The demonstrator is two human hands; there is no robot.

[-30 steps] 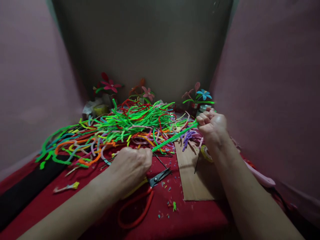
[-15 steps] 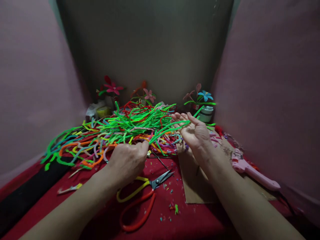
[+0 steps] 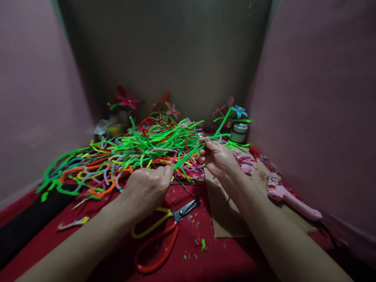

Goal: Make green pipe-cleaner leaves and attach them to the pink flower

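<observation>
My left hand (image 3: pixel 147 188) pinches the near end of a green pipe cleaner (image 3: pixel 188 154) just above the red tablecloth. My right hand (image 3: pixel 219 158) grips the same green pipe cleaner further along, fingers closed round it, and the far end sticks up toward the back right. A big tangled pile of pipe cleaners (image 3: pixel 132 149), mostly green with orange, red and pink, lies right behind both hands. Scissors (image 3: pixel 164 227) with red and yellow handles lie under my left wrist.
A cardboard sheet (image 3: pixel 223 211) lies under my right forearm. A pink glue gun (image 3: pixel 290 199) rests at the right. Pipe-cleaner flowers (image 3: pixel 127 101) and a small white jar (image 3: pixel 238 132) stand along the back wall. A black strip (image 3: pixel 26 227) lies at the left.
My right hand let go of the pipe cleaner's far end, opened, moved left toward my left hand and closed on the pipe cleaner nearer its middle. My left hand lifted slightly off the scissors.
</observation>
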